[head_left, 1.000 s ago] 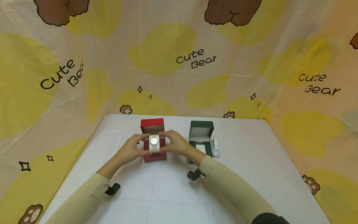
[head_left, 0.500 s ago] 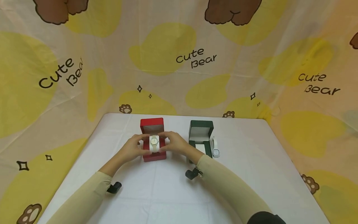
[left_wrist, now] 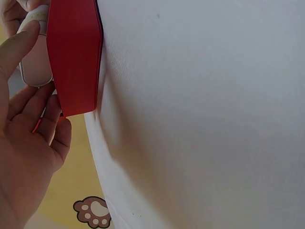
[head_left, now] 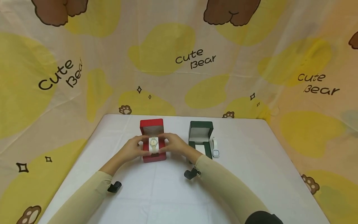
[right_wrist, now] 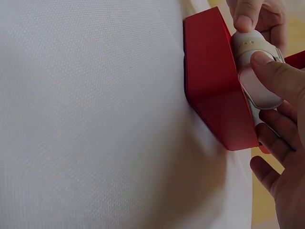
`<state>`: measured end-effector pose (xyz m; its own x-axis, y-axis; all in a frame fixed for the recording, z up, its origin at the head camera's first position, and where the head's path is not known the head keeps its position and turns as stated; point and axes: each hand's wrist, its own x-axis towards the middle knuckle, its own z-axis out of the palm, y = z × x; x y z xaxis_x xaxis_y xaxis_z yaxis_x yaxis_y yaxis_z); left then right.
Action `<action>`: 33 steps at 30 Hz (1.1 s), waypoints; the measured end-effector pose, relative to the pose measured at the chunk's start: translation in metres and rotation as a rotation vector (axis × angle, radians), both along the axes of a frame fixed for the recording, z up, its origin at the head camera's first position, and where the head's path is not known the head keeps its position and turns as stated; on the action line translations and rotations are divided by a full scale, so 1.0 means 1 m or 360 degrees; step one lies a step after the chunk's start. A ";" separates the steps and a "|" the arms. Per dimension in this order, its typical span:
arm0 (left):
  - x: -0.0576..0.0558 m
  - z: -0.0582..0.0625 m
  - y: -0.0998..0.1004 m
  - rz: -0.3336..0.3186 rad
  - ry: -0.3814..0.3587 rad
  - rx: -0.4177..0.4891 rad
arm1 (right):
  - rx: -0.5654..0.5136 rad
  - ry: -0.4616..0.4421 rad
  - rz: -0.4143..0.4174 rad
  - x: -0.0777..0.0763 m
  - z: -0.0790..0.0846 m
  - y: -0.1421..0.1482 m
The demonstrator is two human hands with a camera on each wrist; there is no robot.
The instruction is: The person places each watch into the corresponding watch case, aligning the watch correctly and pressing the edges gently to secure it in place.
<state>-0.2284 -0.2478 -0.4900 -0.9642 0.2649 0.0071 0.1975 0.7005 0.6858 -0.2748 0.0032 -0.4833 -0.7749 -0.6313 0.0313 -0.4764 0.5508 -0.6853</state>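
Note:
A watch with a pale strap [head_left: 153, 142] is wrapped round a white cushion [left_wrist: 37, 64], seen end-on in both wrist views. My left hand [head_left: 132, 148] pinches the cushion's left end between thumb and fingers. The right end is gripped the same way by my right hand [head_left: 175, 144]. Beneath it stands the red watch box [head_left: 155, 159], lid raised at the back. In the right wrist view the cushion sits at the opening of the red box [right_wrist: 209, 62], part of it above the rim. How deep it reaches inside is hidden.
To the right stands a green watch box [head_left: 201, 124], lid up, with a white cushion [head_left: 200, 148] inside. My right forearm covers its front. A white watch [head_left: 215, 152] lies beside it on the white table [head_left: 173, 193]. Patterned cloth hangs behind.
The watch and cushion have tilted slightly, and the glare on the dial has gone. They sit a touch lower over the red box. Both hands keep their hold.

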 end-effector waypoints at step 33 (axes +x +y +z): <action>0.003 -0.004 0.004 -0.0038 0.0111 -0.0066 | 0.0055 0.0159 -0.0020 0.002 -0.012 -0.006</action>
<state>-0.2256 -0.2441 -0.4939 -0.9551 0.2895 0.0624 0.2608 0.7226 0.6402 -0.2724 -0.0027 -0.4958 -0.7770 -0.6235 0.0871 -0.5342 0.5798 -0.6152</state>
